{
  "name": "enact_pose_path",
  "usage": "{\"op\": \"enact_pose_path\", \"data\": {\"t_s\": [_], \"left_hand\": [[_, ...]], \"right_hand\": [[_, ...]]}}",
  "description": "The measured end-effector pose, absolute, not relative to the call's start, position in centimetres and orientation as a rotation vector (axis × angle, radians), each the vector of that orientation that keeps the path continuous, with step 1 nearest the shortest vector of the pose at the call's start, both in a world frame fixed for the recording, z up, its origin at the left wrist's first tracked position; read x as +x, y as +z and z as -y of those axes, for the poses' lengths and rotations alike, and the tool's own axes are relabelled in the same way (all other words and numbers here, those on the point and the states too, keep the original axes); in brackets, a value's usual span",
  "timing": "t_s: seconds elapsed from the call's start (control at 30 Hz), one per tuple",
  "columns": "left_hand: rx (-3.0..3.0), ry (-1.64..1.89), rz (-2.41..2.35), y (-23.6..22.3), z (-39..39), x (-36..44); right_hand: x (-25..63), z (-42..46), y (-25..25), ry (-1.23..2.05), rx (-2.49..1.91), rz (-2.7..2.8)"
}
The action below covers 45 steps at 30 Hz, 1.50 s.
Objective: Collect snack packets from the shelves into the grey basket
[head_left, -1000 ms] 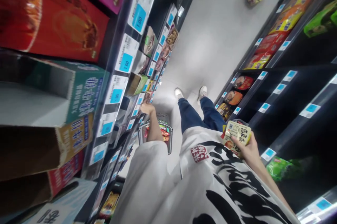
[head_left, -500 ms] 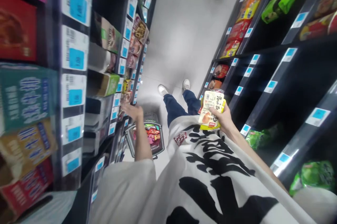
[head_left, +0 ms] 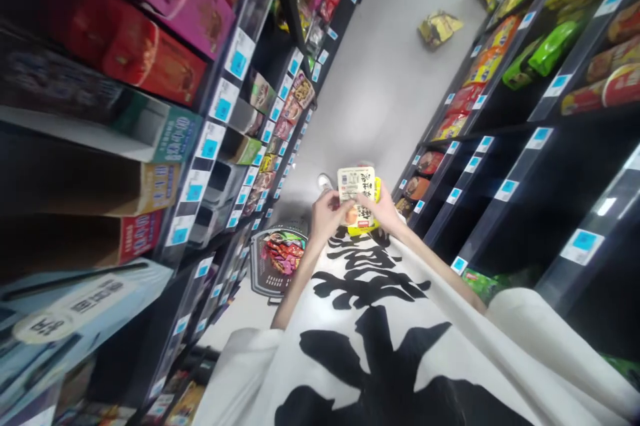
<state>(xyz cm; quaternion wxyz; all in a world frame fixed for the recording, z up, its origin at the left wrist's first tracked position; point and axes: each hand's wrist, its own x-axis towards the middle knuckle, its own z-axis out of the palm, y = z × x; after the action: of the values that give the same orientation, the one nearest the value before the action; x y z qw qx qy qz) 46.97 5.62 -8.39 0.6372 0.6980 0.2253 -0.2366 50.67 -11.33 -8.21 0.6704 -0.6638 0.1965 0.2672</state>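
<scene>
In front of my chest I hold a small yellow and white food packet (head_left: 357, 198) with black printed characters. My left hand (head_left: 327, 214) grips its left side. Closed on its right side is my right hand (head_left: 383, 209). Below them on the floor stands a shopping basket (head_left: 260, 273) holding red and green snack packets.
Dark shelves (head_left: 215, 166) with boxed goods and blue price tags line the left of the aisle. More shelves (head_left: 500, 166) with bagged snacks run along the right. A yellow packet (head_left: 439, 27) lies on the grey floor farther down the aisle.
My left hand left the shelf on the left and came to the packet. My right hand carried the packet from my right side to the middle.
</scene>
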Motion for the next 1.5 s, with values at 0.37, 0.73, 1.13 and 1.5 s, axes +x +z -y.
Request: {"op": "enact_pose_path", "data": {"t_s": [0.37, 0.73, 1.13, 1.5], "left_hand": [[1.328, -0.291, -0.526, -6.9, -6.3, 46.8], [1.460, -0.602, 0.406, 0.7, -3.1, 44.3], [2.150, 0.211, -0.046, 4.3, -10.1, 40.1], [2.275, 0.422, -0.488, -2.8, -16.5, 34.2]], "right_hand": [[50.9, 13.8, -7.4, 0.443, -1.465, -0.429], [51.5, 14.4, -4.6, 0.131, -1.880, -0.244], [48.5, 10.9, -1.9, 0.598, -1.732, 0.621], [47.6, 9.7, -2.0, 0.532, -1.958, 0.236]]}}
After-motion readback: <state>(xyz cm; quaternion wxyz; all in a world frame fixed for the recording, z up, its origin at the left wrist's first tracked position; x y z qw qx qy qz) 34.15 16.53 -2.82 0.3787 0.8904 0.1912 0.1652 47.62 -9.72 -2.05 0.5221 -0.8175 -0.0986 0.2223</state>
